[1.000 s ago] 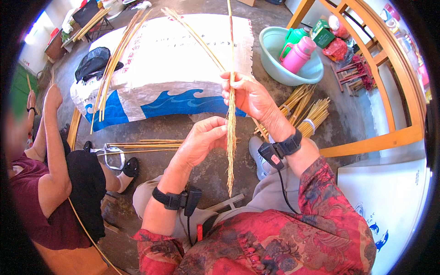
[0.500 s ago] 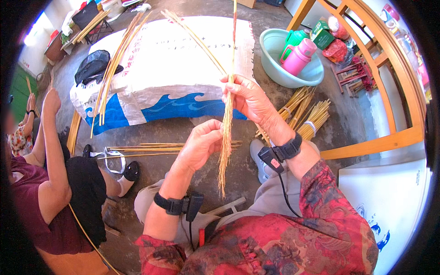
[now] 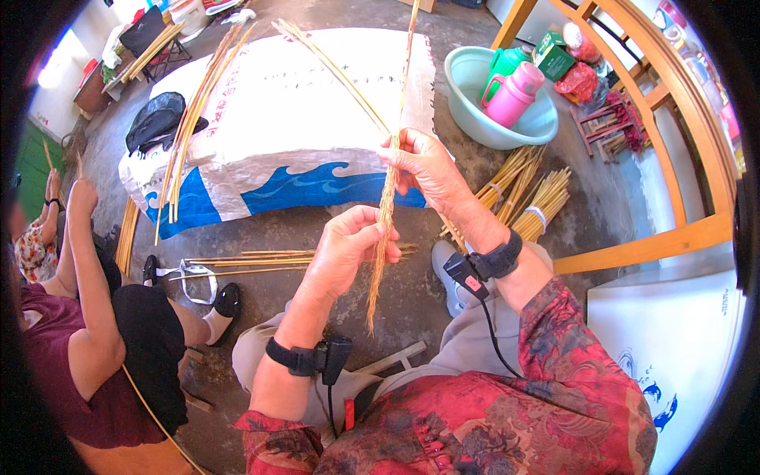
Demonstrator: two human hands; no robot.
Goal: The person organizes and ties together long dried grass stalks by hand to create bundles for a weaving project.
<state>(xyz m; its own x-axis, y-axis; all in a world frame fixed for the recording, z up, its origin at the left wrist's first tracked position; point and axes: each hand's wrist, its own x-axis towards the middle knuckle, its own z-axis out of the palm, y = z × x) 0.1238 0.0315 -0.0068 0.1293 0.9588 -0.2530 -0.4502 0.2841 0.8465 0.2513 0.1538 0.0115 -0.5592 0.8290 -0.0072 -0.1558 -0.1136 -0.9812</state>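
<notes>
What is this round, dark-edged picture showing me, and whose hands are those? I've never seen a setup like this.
There's no machine here, just a person's bare hands. A wide fisheye camera worn on their head looks down, so edges bend and the corners go dark. The left hand and, higher up, the right hand both pinch a long straw-coloured stalk, its bushy end hanging downward. Dark bands with small boxes circle both wrists. Beyond, a white-and-blue cover bears loose stalks and a crumpled black item. At the left sits another person.
</notes>
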